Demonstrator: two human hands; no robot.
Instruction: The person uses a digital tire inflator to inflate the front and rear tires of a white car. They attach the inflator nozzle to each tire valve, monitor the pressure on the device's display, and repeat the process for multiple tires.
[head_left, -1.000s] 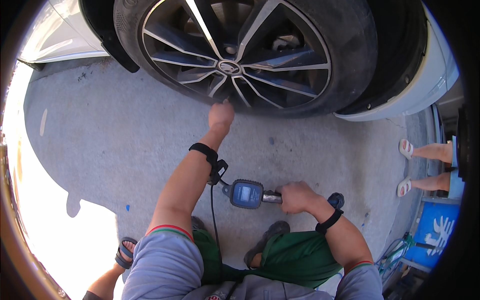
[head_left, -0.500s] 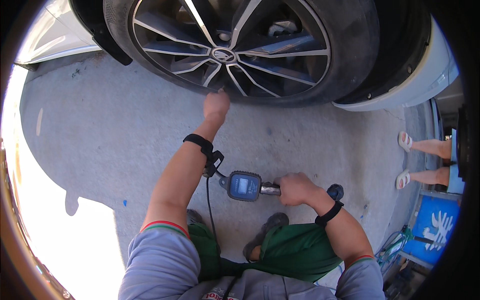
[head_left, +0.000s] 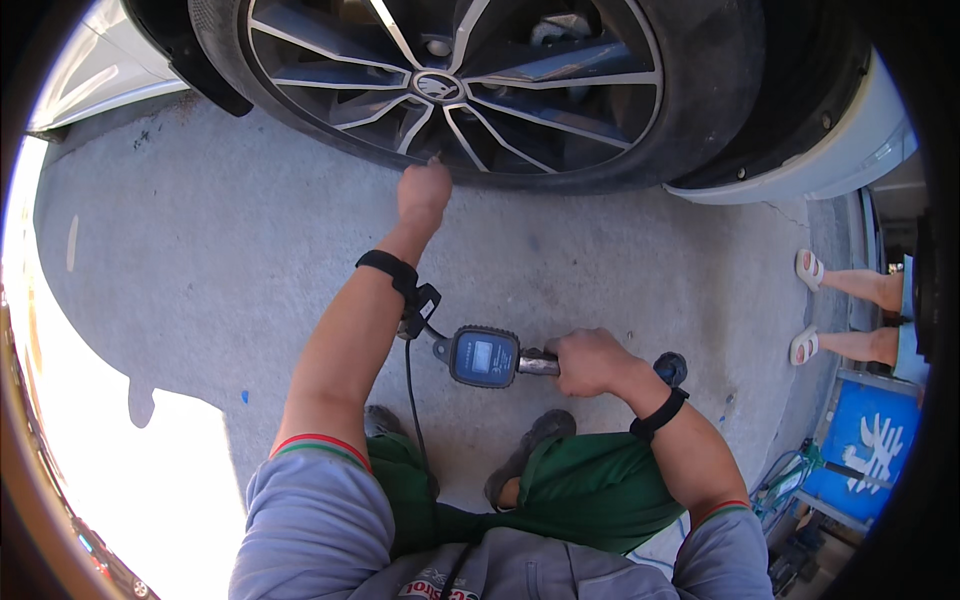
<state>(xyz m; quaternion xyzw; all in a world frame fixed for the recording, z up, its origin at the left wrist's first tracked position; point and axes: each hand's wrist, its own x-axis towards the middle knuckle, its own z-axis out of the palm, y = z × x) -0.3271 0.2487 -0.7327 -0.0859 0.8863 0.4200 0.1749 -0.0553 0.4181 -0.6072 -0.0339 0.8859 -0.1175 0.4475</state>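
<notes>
My left hand (head_left: 425,190) reaches to the lower edge of the car wheel (head_left: 437,87), fingers closed in a pinch near the rim and tyre. Whatever lies between those fingertips is too small to make out. My right hand (head_left: 592,363) is wrapped around the metal handle of a digital tyre inflator gauge (head_left: 484,356), held level above the floor in front of my knees. The gauge has a blue face, a small lit screen and a ribbed black rim. A dark hose or cable (head_left: 415,400) hangs beside my left forearm, partly hidden by it.
The tyre (head_left: 705,90) stands on the concrete floor (head_left: 250,250) under a white car body (head_left: 800,180). At the right, another person's legs (head_left: 850,285) in sandals stand near a blue board (head_left: 865,450). Bright sunlight covers the floor at the lower left.
The view has shifted slightly, so the wheel sits a little higher in the picture. Both hands keep their places and holds.
</notes>
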